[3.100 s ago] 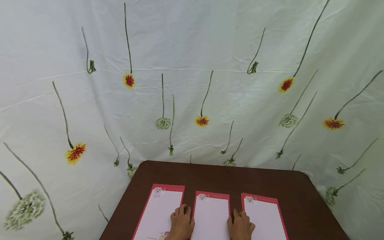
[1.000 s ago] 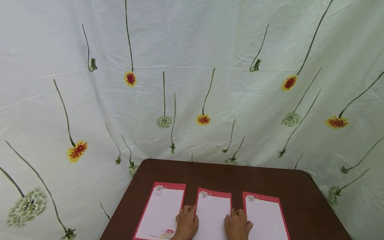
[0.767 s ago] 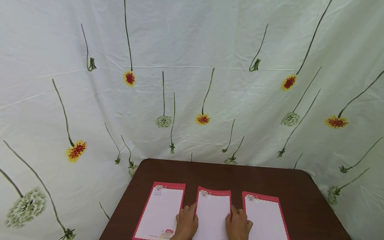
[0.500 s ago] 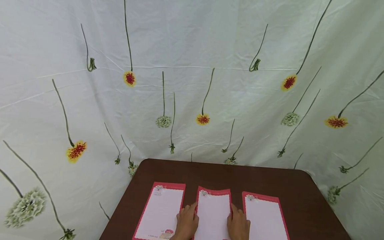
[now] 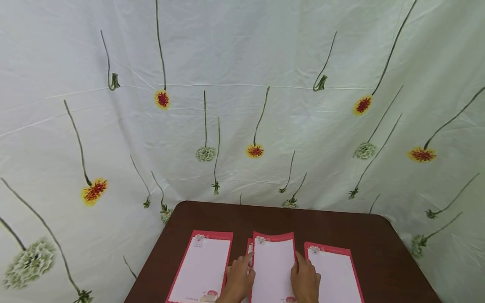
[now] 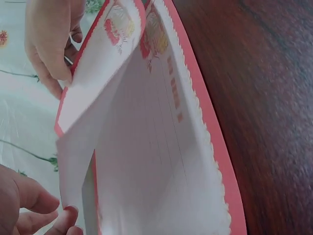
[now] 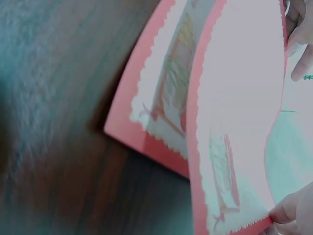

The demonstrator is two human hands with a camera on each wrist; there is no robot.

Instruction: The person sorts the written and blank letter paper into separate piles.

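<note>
A sheet of white writing paper [image 5: 273, 269] with a red scalloped border is raised over the middle of the table, its top edge bowed. My left hand [image 5: 238, 278] pinches its left edge; my right hand [image 5: 306, 280] pinches the right edge. In the right wrist view, the right thumb and fingers [image 7: 289, 213] grip near a corner. Beneath lies another matching sheet [image 6: 156, 147], mostly covered in the head view, where its left strip [image 5: 250, 247] peeks out. The left wrist view shows the lifted paper [image 6: 95, 93] curving away from the one below.
Matching bordered sheets lie on both sides: a left sheet [image 5: 201, 267] close beside my left hand and a right sheet [image 5: 335, 275] partly behind my right hand. All rest on a dark brown table [image 5: 386, 261]. A white floral cloth [image 5: 242, 126] hangs behind the table.
The top middle sheet has come up off the one below and shifted slightly right and away, exposing the lower sheet's left edge. Both hands moved right with it.
</note>
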